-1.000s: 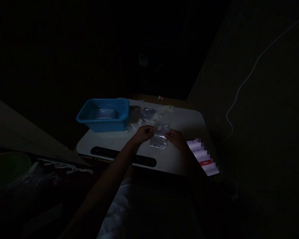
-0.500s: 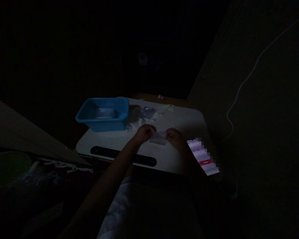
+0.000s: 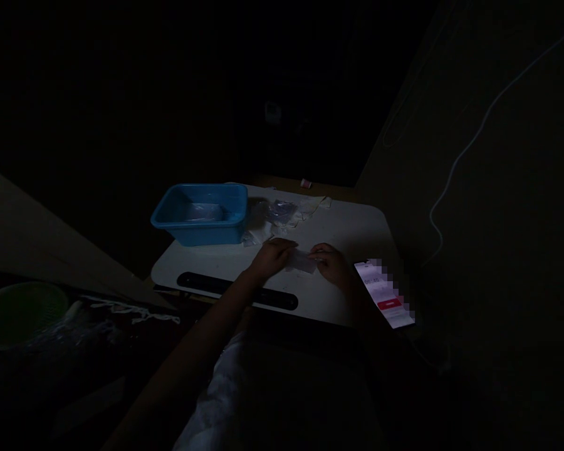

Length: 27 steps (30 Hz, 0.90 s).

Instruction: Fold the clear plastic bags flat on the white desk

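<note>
The scene is very dark. My left hand [image 3: 273, 255] and my right hand [image 3: 329, 262] both rest on a small white table [image 3: 357, 228], each pinching one end of a small clear plastic bag [image 3: 303, 261] that lies flat between them. Their fingers are curled onto the bag. Just behind the hands lies a loose pile of more clear plastic bags [image 3: 282, 213].
A blue plastic tub [image 3: 202, 214] stands at the table's back left. A lit phone [image 3: 384, 293] lies at the right edge. A green basket [image 3: 16, 310] and white cord [image 3: 131, 310] sit low on the left. A white cable [image 3: 455, 169] runs along the right wall.
The plastic bag was held up and open between my hands a second ago; now it is pressed down flat on the table and looks narrower. Both hands have lowered slightly.
</note>
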Available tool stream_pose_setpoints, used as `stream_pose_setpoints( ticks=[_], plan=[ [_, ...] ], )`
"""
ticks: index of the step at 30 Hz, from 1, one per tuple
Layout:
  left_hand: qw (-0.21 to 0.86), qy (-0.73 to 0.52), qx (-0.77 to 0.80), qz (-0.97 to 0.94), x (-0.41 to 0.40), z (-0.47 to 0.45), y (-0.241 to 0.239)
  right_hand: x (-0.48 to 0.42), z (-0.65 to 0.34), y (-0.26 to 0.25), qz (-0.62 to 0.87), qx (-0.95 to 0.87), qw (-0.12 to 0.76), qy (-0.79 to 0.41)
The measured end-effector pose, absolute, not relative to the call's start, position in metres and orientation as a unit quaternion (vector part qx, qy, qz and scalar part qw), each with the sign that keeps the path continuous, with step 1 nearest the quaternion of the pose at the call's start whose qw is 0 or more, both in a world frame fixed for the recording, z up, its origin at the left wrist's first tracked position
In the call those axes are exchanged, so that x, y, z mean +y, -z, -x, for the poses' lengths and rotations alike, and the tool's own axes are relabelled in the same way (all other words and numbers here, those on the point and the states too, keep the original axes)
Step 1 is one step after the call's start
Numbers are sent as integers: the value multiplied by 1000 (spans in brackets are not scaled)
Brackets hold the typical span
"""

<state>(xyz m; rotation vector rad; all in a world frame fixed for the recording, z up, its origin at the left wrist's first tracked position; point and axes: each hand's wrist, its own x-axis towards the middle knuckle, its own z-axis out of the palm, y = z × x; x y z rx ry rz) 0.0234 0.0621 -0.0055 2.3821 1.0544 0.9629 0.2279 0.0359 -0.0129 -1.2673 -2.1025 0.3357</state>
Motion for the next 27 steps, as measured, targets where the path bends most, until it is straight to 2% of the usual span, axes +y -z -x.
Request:
stream_pose_setpoints(
  ticks=[6, 10, 15, 22, 27],
  plan=[
    [50, -196, 408, -890, 42, -17, 4, 24, -230, 7, 497, -809, 307, -67],
    [9, -162, 415, -895, 35, -19, 2, 20, -223, 3, 526, -806, 270, 1],
    [-15, -144, 437, -887, 28, -20, 2, 10, -199, 6, 564, -787, 244, 57],
    [-19, -139, 456, -879, 24, -17, 3, -3, -190, 15, 554, -816, 157, 54],
    [-16, -149, 452, -879, 25, -19, 4, -3, -191, 7, 568, -806, 157, 50]
  ],
)
